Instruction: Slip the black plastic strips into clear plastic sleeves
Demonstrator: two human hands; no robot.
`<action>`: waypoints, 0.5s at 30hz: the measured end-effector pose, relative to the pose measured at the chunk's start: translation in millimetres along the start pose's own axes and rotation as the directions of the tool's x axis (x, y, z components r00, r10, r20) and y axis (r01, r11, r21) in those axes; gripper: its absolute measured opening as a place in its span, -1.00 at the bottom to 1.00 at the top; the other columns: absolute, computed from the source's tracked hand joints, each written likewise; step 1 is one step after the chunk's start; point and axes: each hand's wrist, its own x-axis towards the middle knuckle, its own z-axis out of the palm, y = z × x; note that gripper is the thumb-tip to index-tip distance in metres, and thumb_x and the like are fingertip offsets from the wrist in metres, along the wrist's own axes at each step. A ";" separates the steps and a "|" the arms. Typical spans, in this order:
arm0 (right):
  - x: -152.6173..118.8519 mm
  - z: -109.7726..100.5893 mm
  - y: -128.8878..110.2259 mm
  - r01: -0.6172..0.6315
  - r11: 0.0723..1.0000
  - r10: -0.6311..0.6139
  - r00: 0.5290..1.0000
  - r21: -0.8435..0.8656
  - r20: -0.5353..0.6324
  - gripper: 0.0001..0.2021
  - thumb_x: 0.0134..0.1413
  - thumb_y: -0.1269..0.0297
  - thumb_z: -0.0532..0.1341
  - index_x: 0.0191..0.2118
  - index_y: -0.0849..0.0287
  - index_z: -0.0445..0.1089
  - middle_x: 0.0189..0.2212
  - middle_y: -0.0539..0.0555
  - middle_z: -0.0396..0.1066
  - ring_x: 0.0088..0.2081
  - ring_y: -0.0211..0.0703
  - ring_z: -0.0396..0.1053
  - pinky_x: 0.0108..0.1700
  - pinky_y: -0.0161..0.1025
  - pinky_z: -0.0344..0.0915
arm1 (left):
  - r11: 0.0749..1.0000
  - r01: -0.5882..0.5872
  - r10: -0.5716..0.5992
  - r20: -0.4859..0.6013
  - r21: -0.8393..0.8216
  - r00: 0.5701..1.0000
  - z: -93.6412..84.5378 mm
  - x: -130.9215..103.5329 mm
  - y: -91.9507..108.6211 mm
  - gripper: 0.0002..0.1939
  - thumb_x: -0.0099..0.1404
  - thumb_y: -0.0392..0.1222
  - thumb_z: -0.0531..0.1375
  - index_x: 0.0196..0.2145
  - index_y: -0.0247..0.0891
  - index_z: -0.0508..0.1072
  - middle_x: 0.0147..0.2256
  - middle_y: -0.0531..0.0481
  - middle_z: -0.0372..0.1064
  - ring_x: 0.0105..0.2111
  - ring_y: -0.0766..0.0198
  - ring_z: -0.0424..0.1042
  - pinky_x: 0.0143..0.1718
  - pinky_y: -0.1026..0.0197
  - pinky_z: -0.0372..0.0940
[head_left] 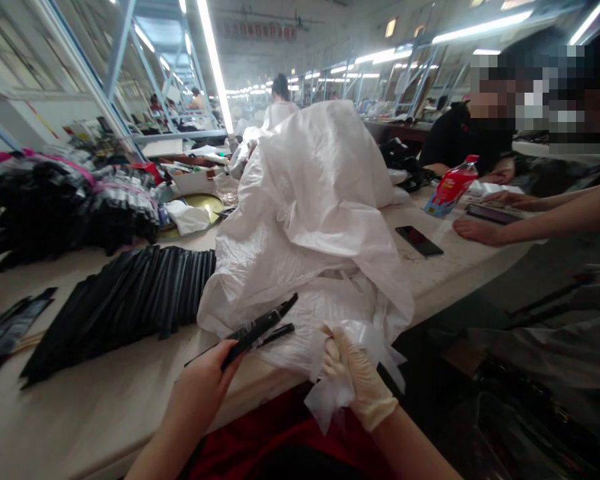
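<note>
My left hand (205, 387) is bare and pinches a thin black packet (260, 327) that points up and to the right, over the table's near edge. My right hand (357, 380) wears a pale glove and grips the lower edge of a large white plastic sack (315, 220), which is heaped on the worktable (95, 407). The sack's loose corner hangs below my glove. A fanned row of black packets (130, 300) lies on the table just left of the sack.
A pile of black bundles (55, 207) and a gold round tray (207, 203) sit at the back left. To the right lie a phone (419, 240) and a red bottle (453, 187). Another person's arms (535, 223) rest on the table's right end.
</note>
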 end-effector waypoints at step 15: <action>-8.2 2.9 8.4 -0.090 0.987 0.093 0.995 -0.137 0.019 -0.72 -0.30 0.23 0.43 -0.40 0.23 0.44 -0.51 -0.01 0.42 -0.49 -0.27 0.35 -0.39 -0.31 0.33 | 0.832 -0.109 0.204 0.118 -0.544 0.972 21.6 15.9 55.1 -0.71 0.23 -0.02 0.08 -0.40 -0.26 0.47 -0.42 0.00 0.42 -0.38 0.19 0.38 -0.34 0.24 0.22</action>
